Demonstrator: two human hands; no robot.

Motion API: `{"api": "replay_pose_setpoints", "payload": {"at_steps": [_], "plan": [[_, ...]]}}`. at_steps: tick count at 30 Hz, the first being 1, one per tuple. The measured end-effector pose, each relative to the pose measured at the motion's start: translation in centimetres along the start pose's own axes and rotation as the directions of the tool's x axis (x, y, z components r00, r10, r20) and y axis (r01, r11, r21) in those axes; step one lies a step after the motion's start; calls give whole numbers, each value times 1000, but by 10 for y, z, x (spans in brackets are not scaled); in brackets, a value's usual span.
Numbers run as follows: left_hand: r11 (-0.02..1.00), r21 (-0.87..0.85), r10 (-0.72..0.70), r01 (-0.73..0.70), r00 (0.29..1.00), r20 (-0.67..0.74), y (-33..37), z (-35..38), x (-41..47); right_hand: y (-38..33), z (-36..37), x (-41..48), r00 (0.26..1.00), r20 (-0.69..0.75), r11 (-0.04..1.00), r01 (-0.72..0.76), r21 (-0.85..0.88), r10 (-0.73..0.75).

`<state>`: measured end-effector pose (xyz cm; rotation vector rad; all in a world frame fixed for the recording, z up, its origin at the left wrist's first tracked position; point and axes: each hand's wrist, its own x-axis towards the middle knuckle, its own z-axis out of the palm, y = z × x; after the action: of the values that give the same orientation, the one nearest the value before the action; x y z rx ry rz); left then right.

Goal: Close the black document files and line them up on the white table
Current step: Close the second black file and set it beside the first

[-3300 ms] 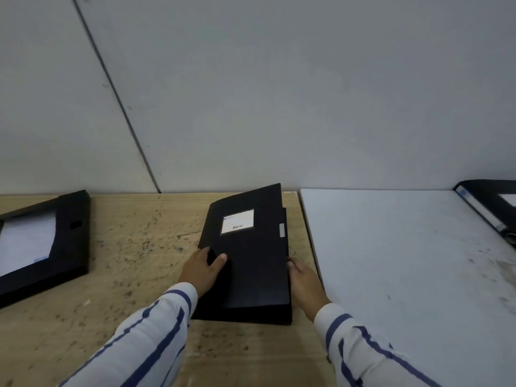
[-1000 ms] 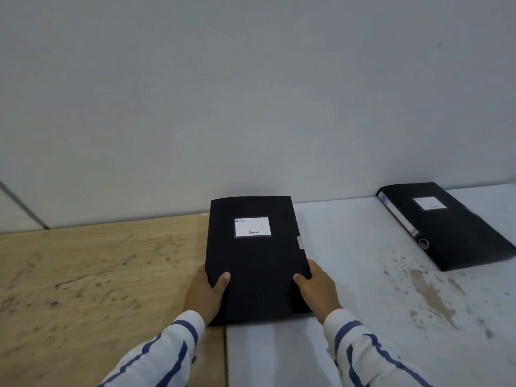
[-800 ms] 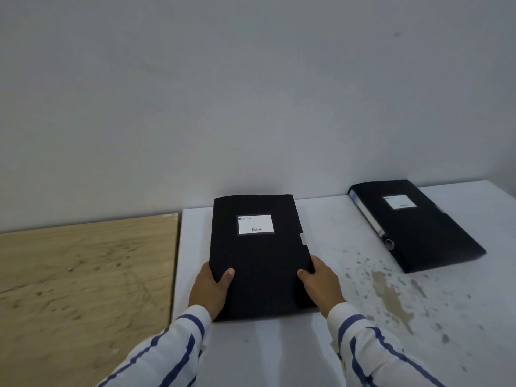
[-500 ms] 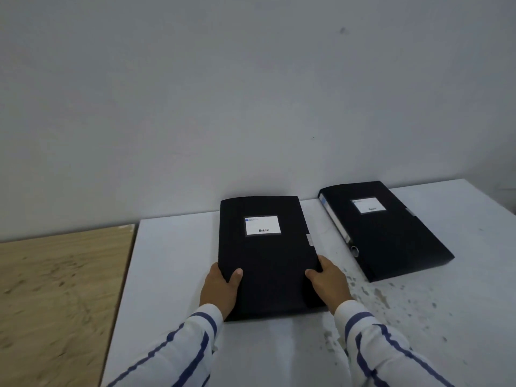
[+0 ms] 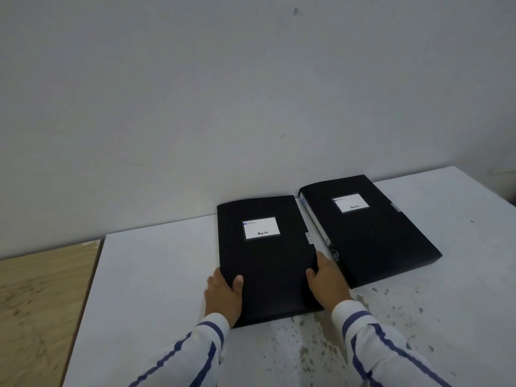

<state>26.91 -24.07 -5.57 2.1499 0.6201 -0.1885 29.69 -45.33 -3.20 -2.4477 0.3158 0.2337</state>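
Now both hands clamp the near edges, left grip [image 5: 223,296], right grip [image 5: 328,283], on the closed black file [image 5: 265,258], flat on the white surface [image 5: 156,275].

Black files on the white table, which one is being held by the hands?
The left file, gripped at its near end by the left hand and right hand. The right file lies untouched beside it, angled, its spine label facing the held one.
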Motion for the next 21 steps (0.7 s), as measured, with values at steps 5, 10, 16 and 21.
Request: {"api": "replay_pose_setpoints", "payload": {"at_steps": [5,10,16,21], "plan": [[997,-16,79,-79,997,7,-1,4,-6,9,29,-26,973,-69,926,184,-328,-218],[991,2,134,-134,991,-11,-1,8,-6,15,40,-38,977,-71,901,154,-406,-199],[992,-6,125,-125,992,-12,2,15,-4,17,32,-26,982,-48,897,145,-417,-181],[993,-16,115,-115,993,-19,10,24,-6,21,26,-14,978,-65,897,152,-414,-196]]}}
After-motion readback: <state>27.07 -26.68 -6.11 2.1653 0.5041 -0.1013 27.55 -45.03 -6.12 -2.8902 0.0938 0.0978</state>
